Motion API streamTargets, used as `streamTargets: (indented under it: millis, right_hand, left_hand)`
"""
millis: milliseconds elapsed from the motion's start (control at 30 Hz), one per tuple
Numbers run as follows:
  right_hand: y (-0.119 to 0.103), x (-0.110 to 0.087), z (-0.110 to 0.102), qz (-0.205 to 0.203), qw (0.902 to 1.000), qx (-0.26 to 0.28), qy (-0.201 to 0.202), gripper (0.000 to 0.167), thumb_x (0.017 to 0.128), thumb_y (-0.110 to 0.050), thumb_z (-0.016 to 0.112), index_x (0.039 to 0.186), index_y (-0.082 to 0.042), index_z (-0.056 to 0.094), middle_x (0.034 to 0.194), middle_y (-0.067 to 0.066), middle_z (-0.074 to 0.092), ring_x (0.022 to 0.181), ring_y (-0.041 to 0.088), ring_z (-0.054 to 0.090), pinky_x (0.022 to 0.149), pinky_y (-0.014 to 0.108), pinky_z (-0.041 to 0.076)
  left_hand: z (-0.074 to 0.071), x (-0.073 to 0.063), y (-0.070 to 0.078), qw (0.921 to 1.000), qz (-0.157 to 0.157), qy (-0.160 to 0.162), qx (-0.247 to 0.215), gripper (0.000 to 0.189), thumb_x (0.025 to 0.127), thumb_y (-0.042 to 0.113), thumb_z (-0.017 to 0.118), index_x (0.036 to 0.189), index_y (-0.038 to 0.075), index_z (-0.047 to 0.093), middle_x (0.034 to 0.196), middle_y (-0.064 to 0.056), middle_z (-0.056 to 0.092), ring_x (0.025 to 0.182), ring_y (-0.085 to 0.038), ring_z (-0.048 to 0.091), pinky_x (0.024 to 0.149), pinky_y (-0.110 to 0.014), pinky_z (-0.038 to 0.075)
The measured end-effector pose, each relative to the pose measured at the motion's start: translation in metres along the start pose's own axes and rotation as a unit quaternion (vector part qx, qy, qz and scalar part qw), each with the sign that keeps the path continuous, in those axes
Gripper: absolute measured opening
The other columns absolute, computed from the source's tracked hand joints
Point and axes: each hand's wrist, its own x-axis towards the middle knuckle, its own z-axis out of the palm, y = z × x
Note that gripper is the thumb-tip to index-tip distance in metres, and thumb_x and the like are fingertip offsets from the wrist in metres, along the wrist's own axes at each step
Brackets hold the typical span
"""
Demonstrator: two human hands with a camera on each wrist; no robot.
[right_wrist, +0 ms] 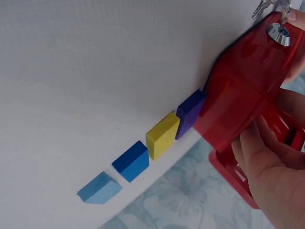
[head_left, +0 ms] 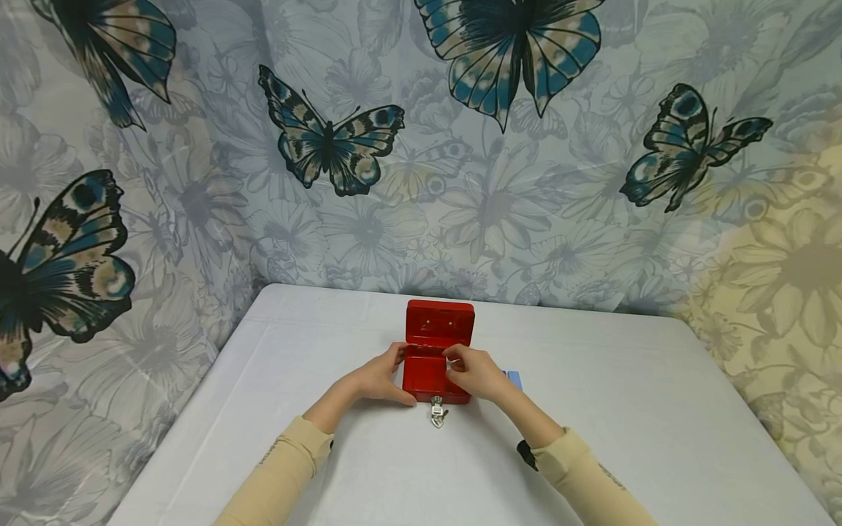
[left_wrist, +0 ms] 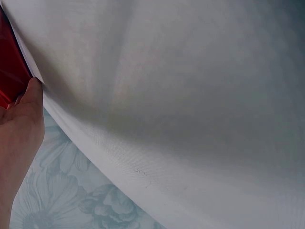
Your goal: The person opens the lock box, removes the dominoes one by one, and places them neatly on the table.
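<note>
A small red metal cash box [head_left: 430,375] stands on the table with its lid [head_left: 439,321] raised at the back. My left hand [head_left: 381,376] holds the box's left side, thumb at the front corner and fingers near the back. In the left wrist view, that hand [left_wrist: 21,124] touches the red side. My right hand [head_left: 479,371] reaches over the right wall with bent fingers dipped inside. The right wrist view shows this hand [right_wrist: 271,167] at the rim; the box hides its fingertips, so I cannot tell whether they hold anything. Keys [head_left: 438,416] hang from the front lock [right_wrist: 278,34].
Right of the box, a row of small blocks lies on the white-covered table [head_left: 625,409]: purple [right_wrist: 190,114] nearest the box, then yellow [right_wrist: 163,136], blue [right_wrist: 131,161] and light blue [right_wrist: 100,188]. A butterfly-patterned backdrop [head_left: 500,197] rises behind the table.
</note>
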Motion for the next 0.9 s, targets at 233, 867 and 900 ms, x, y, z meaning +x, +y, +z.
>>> streamTargets:
  millis: [233, 867, 900]
  right_hand:
    - [-0.0024, 0.0034, 0.0023, -0.005, 0.9995, -0.032, -0.006, 0.028, 0.086, -0.002, 0.067, 0.113, 0.002, 0.063, 0.100, 0.012, 0.068, 0.092, 0.026, 0.064, 0.086, 0.043, 0.056]
    - [-0.0068, 0.0022, 0.0066, -0.002, 0.9996, -0.020, -0.020, 0.032, 0.086, -0.007, 0.071, 0.117, -0.001, 0.064, 0.106, 0.012, 0.068, 0.096, 0.026, 0.063, 0.088, 0.044, 0.055]
    - [-0.0069, 0.0022, 0.0062, -0.002, 0.9996, -0.021, -0.018, 0.032, 0.086, -0.007, 0.071, 0.117, -0.001, 0.064, 0.106, 0.012, 0.068, 0.095, 0.026, 0.063, 0.087, 0.044, 0.055]
  left_hand:
    - [-0.0003, 0.0001, 0.0006, 1.0000, -0.004, 0.001, 0.002, 0.097, 0.072, 0.021, 0.087, 0.144, 0.004, 0.025, 0.144, -0.013, 0.043, 0.137, -0.031, 0.038, 0.112, -0.040, 0.034]
    - [-0.0010, -0.0010, 0.0014, 1.0000, -0.002, -0.001, 0.002, 0.097, 0.072, 0.020, 0.087, 0.144, 0.003, 0.025, 0.144, -0.014, 0.042, 0.137, -0.031, 0.038, 0.112, -0.040, 0.033]
    - [-0.0010, -0.0010, 0.0013, 1.0000, -0.001, -0.001, 0.002, 0.097, 0.072, 0.020, 0.087, 0.144, 0.003, 0.025, 0.144, -0.014, 0.042, 0.137, -0.031, 0.038, 0.112, -0.040, 0.033]
